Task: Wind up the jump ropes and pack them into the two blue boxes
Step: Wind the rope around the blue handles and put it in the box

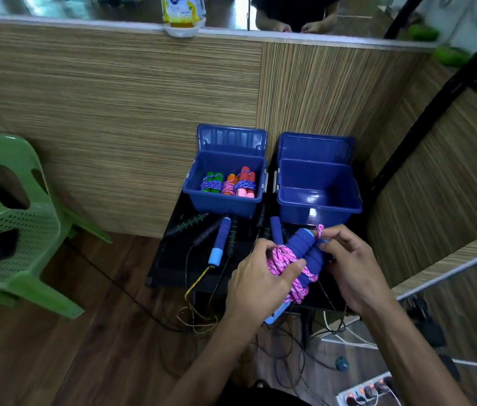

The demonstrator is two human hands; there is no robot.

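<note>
A jump rope with blue foam handles and pink cord wound round them is held over the black table. My left hand grips the wound cord and handles. My right hand pinches the loose pink cord end at the handle tops. The left blue box stands with its lid up and holds three wound ropes. Its neighbour, the right blue box, has its lid up and nothing inside. Several unwound ropes with black and blue handles lie on the table.
The small black table stands against a wood-grain wall. A green plastic chair is at the left. Loose cords hang off the table's front edge. A power strip and cables lie on the floor at the lower right.
</note>
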